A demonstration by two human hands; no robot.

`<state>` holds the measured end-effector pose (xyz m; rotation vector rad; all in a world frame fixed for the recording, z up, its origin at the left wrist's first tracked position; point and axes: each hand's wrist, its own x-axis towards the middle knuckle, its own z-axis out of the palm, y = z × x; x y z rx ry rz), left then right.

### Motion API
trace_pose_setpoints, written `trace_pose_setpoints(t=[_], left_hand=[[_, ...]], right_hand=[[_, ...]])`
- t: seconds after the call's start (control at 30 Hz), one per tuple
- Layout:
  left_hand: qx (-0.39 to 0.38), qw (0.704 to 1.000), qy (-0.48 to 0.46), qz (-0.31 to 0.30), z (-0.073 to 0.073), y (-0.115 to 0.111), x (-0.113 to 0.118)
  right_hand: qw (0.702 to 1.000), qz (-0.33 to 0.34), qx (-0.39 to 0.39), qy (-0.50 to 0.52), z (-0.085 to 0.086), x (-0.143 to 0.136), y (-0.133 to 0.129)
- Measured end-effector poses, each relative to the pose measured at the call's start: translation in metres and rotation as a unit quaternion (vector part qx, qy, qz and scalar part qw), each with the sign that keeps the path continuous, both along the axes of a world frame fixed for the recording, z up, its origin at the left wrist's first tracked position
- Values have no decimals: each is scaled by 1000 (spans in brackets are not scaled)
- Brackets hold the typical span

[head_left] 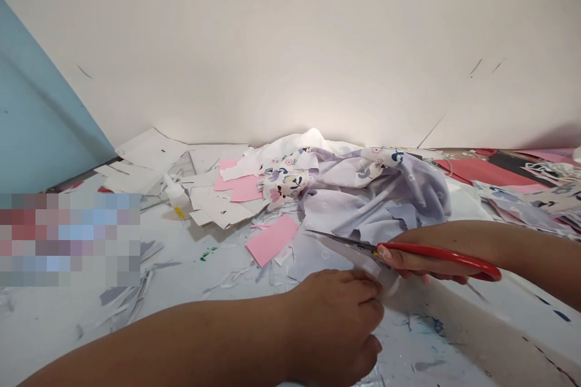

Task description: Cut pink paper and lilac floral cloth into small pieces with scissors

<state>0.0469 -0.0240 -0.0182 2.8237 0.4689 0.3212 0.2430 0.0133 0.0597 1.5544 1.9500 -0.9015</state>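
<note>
My right hand (408,257) is closed around a pair of scissors (454,254) with long red handles. Their dark blades point left, over a lavender fabric (327,205) with small pale motifs. Just below the blades, my left hand (338,320) has its fingers curled at the near edge of this fabric, which seems pinched between them; the fingertips are partly hidden. Cream floral fabric (285,184) lies bunched with the lavender cloth. Left of the blades lies a pink paper piece (272,240).
White card pieces (152,157) and a small white bottle (176,193) with a yellow mark lie at the left. Red sheets (485,172) and floral strips (526,199) are piled at the right. A pale wall (290,48) rises behind the scrap-strewn white table (190,278).
</note>
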Motion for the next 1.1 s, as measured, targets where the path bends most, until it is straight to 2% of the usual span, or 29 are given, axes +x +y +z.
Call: trace_pose_setpoints(t=[0.17, 0.23, 0.37, 0.5, 0.83, 1.1], left_hand=[[2, 1000, 1, 7, 0, 0, -1], [8, 1000, 0, 5, -1, 0, -1], [10, 1000, 3, 5, 0, 0, -1], [11, 1000, 10, 4, 1, 1, -1], [25, 999, 16, 15, -1, -1, -1], [28, 999, 17, 11, 0, 1, -1]], right_hand=[[999, -20, -3, -46, -10, -9, 4], [1000, -10, -7, -25, -12, -7, 5], [999, -15, -23, 40, -6, -2, 5], [999, -25, -33, 20, -1, -3, 6], [999, 16, -33, 40, -1, -17, 17], [999, 8, -23, 25, -2, -26, 17]])
